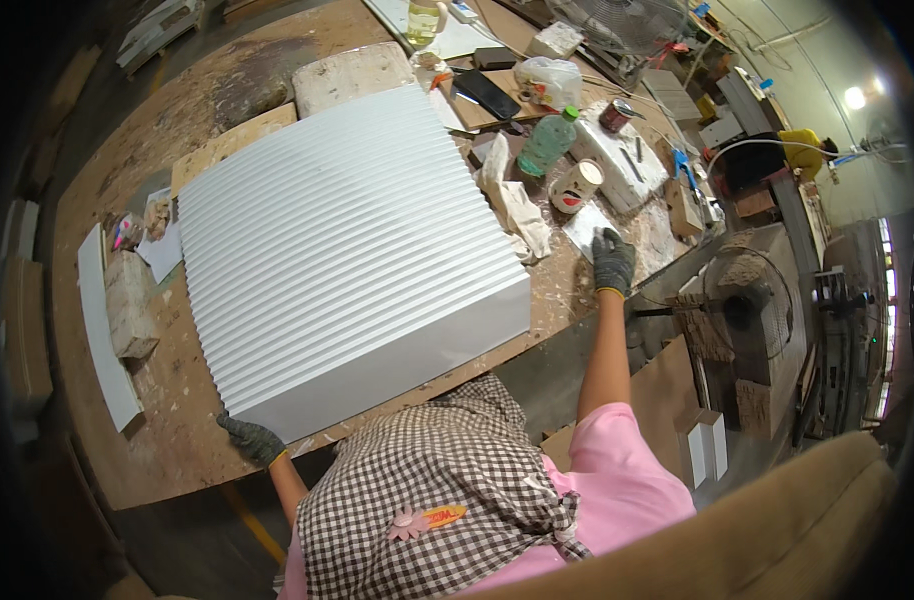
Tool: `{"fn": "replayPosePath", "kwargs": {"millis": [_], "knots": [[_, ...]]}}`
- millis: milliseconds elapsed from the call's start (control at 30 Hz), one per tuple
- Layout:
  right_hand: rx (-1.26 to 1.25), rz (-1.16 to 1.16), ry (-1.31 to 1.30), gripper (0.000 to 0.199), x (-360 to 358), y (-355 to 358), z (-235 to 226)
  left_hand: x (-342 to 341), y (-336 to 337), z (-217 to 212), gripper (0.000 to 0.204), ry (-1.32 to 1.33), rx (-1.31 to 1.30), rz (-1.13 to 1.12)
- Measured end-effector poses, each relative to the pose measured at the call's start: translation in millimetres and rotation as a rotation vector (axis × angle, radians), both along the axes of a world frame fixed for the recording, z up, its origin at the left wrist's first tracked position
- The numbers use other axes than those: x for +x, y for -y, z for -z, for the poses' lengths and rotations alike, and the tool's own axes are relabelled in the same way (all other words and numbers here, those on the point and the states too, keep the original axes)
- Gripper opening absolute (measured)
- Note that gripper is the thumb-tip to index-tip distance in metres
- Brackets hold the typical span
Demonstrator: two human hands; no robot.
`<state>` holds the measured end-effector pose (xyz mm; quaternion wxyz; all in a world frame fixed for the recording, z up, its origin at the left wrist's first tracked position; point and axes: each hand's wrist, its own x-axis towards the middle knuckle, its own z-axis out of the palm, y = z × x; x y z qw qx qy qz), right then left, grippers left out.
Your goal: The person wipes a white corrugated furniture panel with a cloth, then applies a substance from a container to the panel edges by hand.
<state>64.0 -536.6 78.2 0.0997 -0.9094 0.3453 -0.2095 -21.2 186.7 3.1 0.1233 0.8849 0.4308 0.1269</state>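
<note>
A large white ribbed panel [327, 220] with a smooth white front side lies on the worn wooden table [157, 440]. My left hand [252, 441], in a dark grey knitted glove, rests against the panel's near left corner with its fingers stretched out. To the right of the panel, my right hand [614, 264], in a matching glove, reaches onto a small white sheet [583, 232]. Its fingers are bent together there; what they pinch is too small to make out. Just beyond that hand stands a white tub [576, 186]. A crumpled cream cloth [511, 200] lies between tub and panel.
Behind the tub are a green bottle [547, 143], a white-wrapped block [622, 155] bearing a dark red can [615, 115], and a black phone [486, 94]. A white strip [107, 325] and pale block [130, 300] lie at left. A fan [747, 300] stands beyond the right edge.
</note>
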Motion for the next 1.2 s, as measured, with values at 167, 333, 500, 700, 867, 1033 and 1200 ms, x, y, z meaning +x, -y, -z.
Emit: {"fn": "replayPosePath", "kwargs": {"millis": [167,333,500,700,867,1033,1200], "knots": [[-0.099,0.173,-0.478,0.039,36,-10,-8,-22,-12,27,0.053,-0.036,0.270,0.038],[0.123,-0.517,0.176,0.034,82,-81,-14,-19,-5,26,0.053,-0.030,0.377,0.055],[-0.289,-0.560,-0.141,0.041,118,-100,28,-2,0,22,0.046,-0.104,0.300,0.016],[0.134,-0.704,-0.095,0.046,117,-82,-20,14,9,-42,0.053,0.546,-0.599,0.098],[0.352,-0.826,0.234,0.041,80,-135,-142,18,15,-57,0.051,0.712,-0.500,0.353],[-0.036,-1.003,-0.043,0.044,76,-174,-121,36,39,-96,0.044,0.560,-0.467,0.436],[-0.138,-0.793,-0.217,0.076,62,-302,-15,44,38,-93,0.043,0.647,-0.484,0.376]]}}
